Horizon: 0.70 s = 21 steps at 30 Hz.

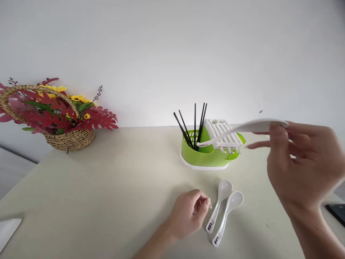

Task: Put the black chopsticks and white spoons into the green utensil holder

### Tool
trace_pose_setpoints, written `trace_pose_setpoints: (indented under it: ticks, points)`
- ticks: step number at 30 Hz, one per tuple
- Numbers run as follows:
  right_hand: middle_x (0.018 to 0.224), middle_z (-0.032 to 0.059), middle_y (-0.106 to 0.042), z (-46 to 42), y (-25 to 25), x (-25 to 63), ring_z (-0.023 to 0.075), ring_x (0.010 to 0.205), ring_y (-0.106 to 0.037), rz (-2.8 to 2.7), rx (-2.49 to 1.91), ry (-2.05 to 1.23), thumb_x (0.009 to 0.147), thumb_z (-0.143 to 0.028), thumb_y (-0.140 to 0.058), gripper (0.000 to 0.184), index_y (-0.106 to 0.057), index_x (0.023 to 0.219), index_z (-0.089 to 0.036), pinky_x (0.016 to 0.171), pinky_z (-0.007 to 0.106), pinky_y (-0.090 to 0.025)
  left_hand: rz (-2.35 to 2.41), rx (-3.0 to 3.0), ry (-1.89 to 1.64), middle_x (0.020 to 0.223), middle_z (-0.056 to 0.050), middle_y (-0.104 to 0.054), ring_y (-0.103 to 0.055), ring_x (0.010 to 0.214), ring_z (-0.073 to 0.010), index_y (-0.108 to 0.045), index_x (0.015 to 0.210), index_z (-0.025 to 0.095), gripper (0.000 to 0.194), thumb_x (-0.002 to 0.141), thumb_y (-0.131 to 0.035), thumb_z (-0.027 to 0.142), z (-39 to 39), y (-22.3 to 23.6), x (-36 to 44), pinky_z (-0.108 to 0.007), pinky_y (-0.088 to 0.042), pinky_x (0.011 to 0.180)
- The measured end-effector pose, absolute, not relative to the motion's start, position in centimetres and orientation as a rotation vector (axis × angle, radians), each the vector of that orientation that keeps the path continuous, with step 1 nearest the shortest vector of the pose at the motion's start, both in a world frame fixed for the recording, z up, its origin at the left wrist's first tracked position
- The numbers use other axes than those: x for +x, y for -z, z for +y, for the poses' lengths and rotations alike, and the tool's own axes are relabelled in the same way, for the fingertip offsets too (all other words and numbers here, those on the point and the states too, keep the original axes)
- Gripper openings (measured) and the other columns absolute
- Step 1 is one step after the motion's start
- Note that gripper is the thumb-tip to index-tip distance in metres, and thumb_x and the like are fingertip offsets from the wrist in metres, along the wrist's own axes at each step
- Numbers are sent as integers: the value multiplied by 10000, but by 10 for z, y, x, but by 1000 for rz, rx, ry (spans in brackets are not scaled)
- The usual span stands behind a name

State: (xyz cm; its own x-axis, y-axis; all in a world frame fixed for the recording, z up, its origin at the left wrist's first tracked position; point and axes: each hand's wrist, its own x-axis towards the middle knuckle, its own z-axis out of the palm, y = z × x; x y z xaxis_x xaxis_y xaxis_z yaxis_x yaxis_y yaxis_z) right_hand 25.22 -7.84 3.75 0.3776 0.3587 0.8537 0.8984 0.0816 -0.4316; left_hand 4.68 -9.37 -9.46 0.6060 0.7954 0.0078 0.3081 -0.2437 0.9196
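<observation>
Right arm's pose: we hold it up at the right, the forearm rising from the lower edge and the wrist bent so the fingers reach left above the table (129, 187).
Left arm's pose: we keep it low near the middle, coming in from the bottom edge, hand close to the tabletop.
Right hand: ours (304, 158) pinches the bowl end of the raised spoon (242, 127) between thumb and fingers, the other fingers spread apart.
Left hand: ours (188, 214) is loosely curled, thumb tip meeting forefinger, just beside the two lying spoons; we see nothing gripped.
Raised spoon: it slants left and down, its handle tip in front of the green caddy (202, 158) in our view; we cannot tell whether they touch.
Spoons: we count three white ones, one in our right hand and two, the left lying spoon (224, 190) and the right lying spoon (235, 201), side by side, bowls away from us, printed handles toward us.
Black chopsticks (195, 124): we count at least five, leaning in the caddy's left part.
White slotted rack (222, 131): one, on the caddy's right part, with two round holes and three hooks.
Flower basket (70, 139): one, woven, at the left by the wall.
</observation>
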Motion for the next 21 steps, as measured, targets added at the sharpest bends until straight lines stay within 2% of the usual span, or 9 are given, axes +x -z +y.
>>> trace_pose_setpoints:
  ticks: [4, 6, 10, 12, 16, 21]
  points:
    - [768, 31, -786, -58, -41, 252, 139, 611, -711, -1337, -1468, 748, 985, -330, -647, 189, -752, 961, -174, 543, 239, -442, 891, 1820, -615, 780, -15, -696, -597, 683, -121, -652, 884, 185, 268, 1024, -495, 351, -93, 98, 47, -224, -425, 621]
    - [785, 19, -789, -51, -42, 248, 136, 627, -696, -1444, -1461, 802, 1003, -345, -629, 205, -747, 924, -197, 640, 259, -479, 884, 1833, -618, 788, -19, -703, -598, 679, -122, -655, 892, 186, 263, 1022, -495, 349, -93, 99, 47, -226, -426, 618]
    - [971, 42, -820, -43, -44, 240, 166, 834, -758, -1684, -1381, 835, 1027, -302, -605, 207, -732, 897, -203, 882, 313, -474, 882, 1854, -622, 788, -22, -707, -605, 677, -124, -657, 892, 188, 265, 1023, -494, 350, -93, 100, 47, -228, -427, 616]
    - [921, 25, -817, -40, -45, 235, 167, 839, -754, -1774, -1366, 855, 1025, -279, -599, 203, -722, 880, -209, 851, 302, -459, 883, 1855, -623, 789, -22, -707, -608, 678, -124, -657, 892, 189, 269, 1027, -488, 351, -93, 99, 46, -228, -429, 616]
    - [657, -19, -713, -34, -49, 225, 135, 617, -632, -1941, -1443, 812, 1047, -285, -522, 255, -686, 864, -215, 699, 273, -402, 880, 1864, -620, 775, -23, -701, -609, 674, -130, -656, 891, 191, 275, 1031, -481, 350, -93, 98, 46, -234, -430, 610]
    - [670, -15, -682, -29, -46, 213, 104, 535, -524, -2079, -1449, 741, 1030, -296, -486, 252, -651, 864, -201, 551, 264, -246, 868, 1885, -619, 761, -20, -690, -604, 665, -131, -653, 884, 192, 266, 1025, -481, 339, -92, 99, 46, -236, -432, 610]
